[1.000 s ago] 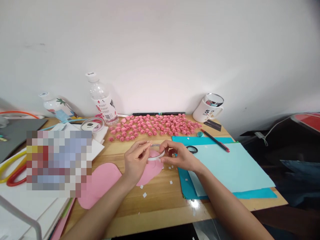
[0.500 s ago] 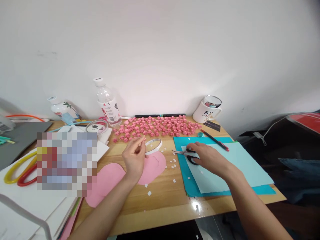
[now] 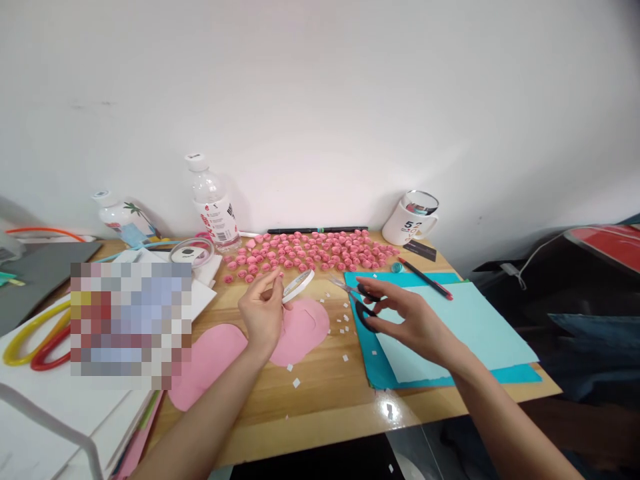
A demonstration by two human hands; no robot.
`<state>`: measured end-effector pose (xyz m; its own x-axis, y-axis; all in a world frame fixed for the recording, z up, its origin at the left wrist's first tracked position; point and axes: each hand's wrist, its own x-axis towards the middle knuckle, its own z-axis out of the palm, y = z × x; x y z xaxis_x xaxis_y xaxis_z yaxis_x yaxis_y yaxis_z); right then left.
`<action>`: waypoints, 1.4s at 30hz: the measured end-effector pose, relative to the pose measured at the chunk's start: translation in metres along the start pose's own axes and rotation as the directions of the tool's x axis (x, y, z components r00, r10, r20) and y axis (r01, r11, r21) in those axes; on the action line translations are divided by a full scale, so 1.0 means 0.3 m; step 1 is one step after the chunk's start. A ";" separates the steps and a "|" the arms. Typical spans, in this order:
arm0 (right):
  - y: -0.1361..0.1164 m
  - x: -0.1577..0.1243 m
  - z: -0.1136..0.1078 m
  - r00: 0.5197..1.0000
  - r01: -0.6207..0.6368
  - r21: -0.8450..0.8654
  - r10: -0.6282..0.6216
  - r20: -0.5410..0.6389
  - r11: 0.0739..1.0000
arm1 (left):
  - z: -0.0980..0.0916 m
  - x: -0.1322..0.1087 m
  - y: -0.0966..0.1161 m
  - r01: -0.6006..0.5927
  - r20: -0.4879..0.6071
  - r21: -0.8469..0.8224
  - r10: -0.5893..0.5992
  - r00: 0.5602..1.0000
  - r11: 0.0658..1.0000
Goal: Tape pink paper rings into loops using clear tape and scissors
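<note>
My left hand [image 3: 263, 307] is closed around the edge of a narrow white roll of tape [image 3: 299, 287], which is tilted above the table. Its fingertips are pinched together; a small pink bit shows by them, and I cannot tell if it is held. My right hand [image 3: 407, 313] has fingers in the black handles of a pair of scissors [image 3: 369, 321], blades pointing left toward the tape. Under the left hand lies a pink paper cutout [image 3: 307, 330] with rounded edges; a second pink cutout [image 3: 213, 360] is partly covered by my left forearm.
Many small pink paper roses [image 3: 320, 250] fill the back of the table. A water bottle [image 3: 214, 207] and a white mug [image 3: 409, 220] stand near the wall. Light blue paper [image 3: 465, 333] rests on a teal sheet, with a pen [image 3: 425, 277] behind. White scraps [image 3: 296, 383] are scattered about.
My right hand has lifted the scissors off the blue paper, shifting slightly left, with the handles spread apart. In my left hand the tape roll has turned, now showing more edge-on.
</note>
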<state>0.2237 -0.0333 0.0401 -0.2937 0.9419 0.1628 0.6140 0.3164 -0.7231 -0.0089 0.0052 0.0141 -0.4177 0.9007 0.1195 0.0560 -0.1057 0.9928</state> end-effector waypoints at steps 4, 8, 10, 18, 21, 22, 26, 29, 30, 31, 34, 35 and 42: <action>-0.079 0.036 0.089 0.996 0.080 -0.044 -0.078 0.036 0.996 | 0.002 -0.003 0.006 -0.028 -0.008 -0.021 0.028 1.000 0.999; -0.127 0.067 0.151 0.997 0.080 -0.083 -0.078 0.031 0.993 | 0.002 -0.007 0.006 -0.026 -0.003 -0.032 0.026 1.000 0.999; -0.138 0.077 0.166 0.997 0.074 -0.089 -0.073 0.013 0.993 | 0.001 -0.009 0.004 -0.016 0.005 -0.034 0.016 1.000 0.999; -0.148 0.083 0.172 0.999 0.046 -0.125 -0.049 -0.021 0.991 | 0.001 -0.016 -0.002 -0.030 0.008 -0.022 0.031 0.999 0.999; -0.141 0.078 0.169 0.999 0.048 -0.087 -0.050 -0.014 0.995 | 0.000 -0.015 -0.002 -0.031 0.005 -0.010 0.031 1.000 0.999; -0.137 0.075 0.168 0.999 0.047 -0.066 -0.048 -0.010 0.997 | 0.000 -0.015 -0.001 -0.029 0.004 -0.009 0.029 1.000 1.000; -0.118 0.061 0.164 0.999 0.044 -0.016 -0.044 0.022 0.999 | 0.002 -0.017 -0.002 -0.052 -0.007 -0.007 0.052 0.999 0.999; -0.097 0.052 0.152 0.998 0.067 -0.037 -0.067 -0.001 0.997 | 0.003 -0.020 -0.009 -0.129 -0.020 0.006 0.129 0.991 0.992; -0.088 0.050 0.142 0.997 0.070 -0.043 -0.071 -0.024 0.997 | 0.003 -0.020 -0.013 -0.157 -0.019 0.015 0.158 0.987 0.987; -0.080 0.049 0.128 0.996 0.065 -0.051 -0.068 -0.056 0.997 | 0.002 -0.020 -0.018 -0.180 -0.014 0.026 0.180 0.984 0.983; -0.048 0.050 0.068 0.983 0.003 -0.124 -0.025 -0.183 0.992 | 0.000 -0.016 -0.037 -0.209 0.015 0.081 0.208 0.978 0.975; -0.034 0.050 0.045 0.980 -0.029 -0.174 -0.007 -0.201 0.984 | 0.000 -0.015 -0.045 -0.219 0.038 0.102 0.216 0.976 0.970; 0.090 0.035 -0.012 0.982 -0.099 -0.525 0.167 0.084 0.846 | 0.005 -0.026 -0.079 -0.417 0.361 0.260 0.313 0.878 0.871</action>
<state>0.2398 -0.0145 0.0247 -0.2473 0.9688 -0.0175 0.9326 0.2331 -0.2754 -0.0055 0.0013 -0.0103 -0.0215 0.9103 0.4135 0.4585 -0.3585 0.8132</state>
